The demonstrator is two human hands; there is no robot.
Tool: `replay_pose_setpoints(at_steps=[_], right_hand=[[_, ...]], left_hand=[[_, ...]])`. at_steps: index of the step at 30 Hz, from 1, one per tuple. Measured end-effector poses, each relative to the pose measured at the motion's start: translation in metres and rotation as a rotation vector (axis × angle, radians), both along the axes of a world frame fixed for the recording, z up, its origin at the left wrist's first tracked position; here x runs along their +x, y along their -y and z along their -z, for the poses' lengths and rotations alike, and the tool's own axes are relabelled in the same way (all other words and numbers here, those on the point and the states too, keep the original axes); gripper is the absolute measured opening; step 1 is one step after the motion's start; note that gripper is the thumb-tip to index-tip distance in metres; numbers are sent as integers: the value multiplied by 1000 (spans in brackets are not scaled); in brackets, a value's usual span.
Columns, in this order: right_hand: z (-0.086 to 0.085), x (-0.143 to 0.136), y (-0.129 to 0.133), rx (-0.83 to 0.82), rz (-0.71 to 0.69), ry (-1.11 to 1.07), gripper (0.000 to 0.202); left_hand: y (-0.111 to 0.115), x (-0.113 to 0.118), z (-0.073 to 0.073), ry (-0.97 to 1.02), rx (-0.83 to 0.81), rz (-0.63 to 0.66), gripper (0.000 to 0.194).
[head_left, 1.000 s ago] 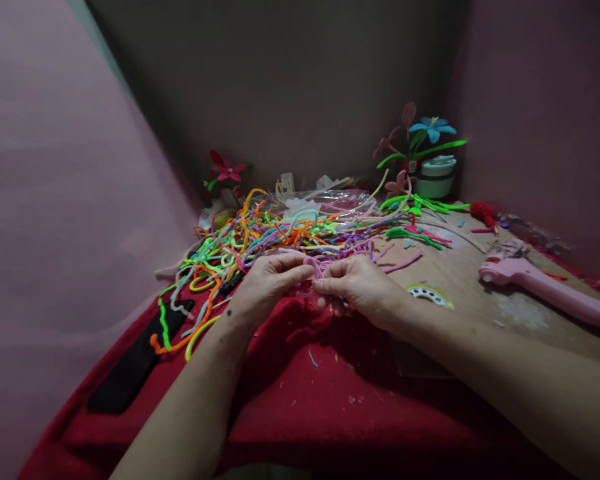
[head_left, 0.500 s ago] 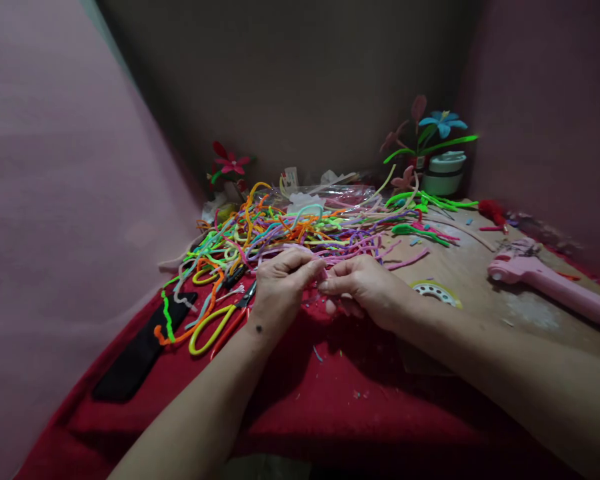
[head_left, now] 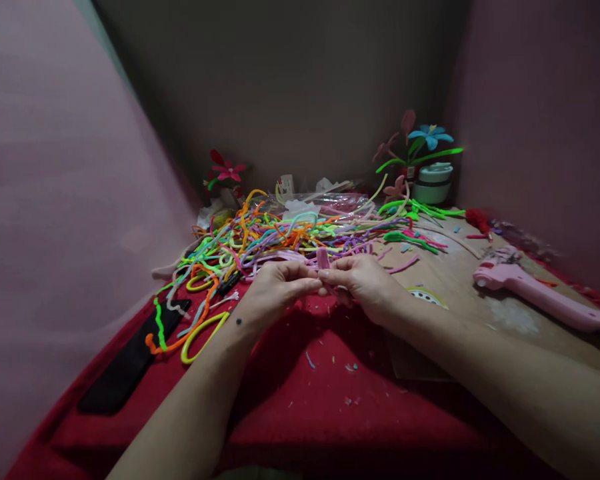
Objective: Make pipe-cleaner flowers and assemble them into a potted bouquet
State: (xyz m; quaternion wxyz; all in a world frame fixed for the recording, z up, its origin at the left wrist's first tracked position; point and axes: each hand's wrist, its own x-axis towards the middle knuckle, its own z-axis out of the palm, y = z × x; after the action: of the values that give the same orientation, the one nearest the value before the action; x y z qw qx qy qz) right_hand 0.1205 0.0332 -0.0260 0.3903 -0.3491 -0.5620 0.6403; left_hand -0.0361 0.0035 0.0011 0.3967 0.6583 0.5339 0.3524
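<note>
Both hands meet over the red cloth in the middle of the head view. Between their fingertips stands a small pink pipe-cleaner piece (head_left: 323,259), its upper end pointing up. My left hand (head_left: 283,283) is closed, thumb and forefinger pinched at the base of the piece. My right hand (head_left: 363,283) is closed too, thumb and fingertips pressed on the same piece from the right. The lower part of the piece is hidden by the fingers. Just behind the hands spreads a tangled heap of coloured pipe cleaners (head_left: 300,233).
Yellow-handled scissors (head_left: 203,337) and a black flat case (head_left: 130,367) lie at left. A pink glue gun (head_left: 540,290) rests on cardboard (head_left: 450,260) at right, near a tape roll (head_left: 425,297). Behind stand a mint pot (head_left: 433,183) and a blue flower (head_left: 431,137).
The left thumb has slid lower and the hands have spread slightly, so the pink piece now shows upright above the fingers. The camera view has shifted a little.
</note>
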Motion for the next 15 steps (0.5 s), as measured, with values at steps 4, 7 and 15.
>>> replay_pose_setpoints(at_steps=[4,7,15], right_hand=[[4,-2,-3,60,37,102,26],[5,-4,-3,28,57,190,24],[6,-5,-2,98,78,293,26]], left_hand=[[2,3,7,-420,306,-33,19],[4,3,14,-726,540,-10,18],[6,1,15,-770,617,36,19]])
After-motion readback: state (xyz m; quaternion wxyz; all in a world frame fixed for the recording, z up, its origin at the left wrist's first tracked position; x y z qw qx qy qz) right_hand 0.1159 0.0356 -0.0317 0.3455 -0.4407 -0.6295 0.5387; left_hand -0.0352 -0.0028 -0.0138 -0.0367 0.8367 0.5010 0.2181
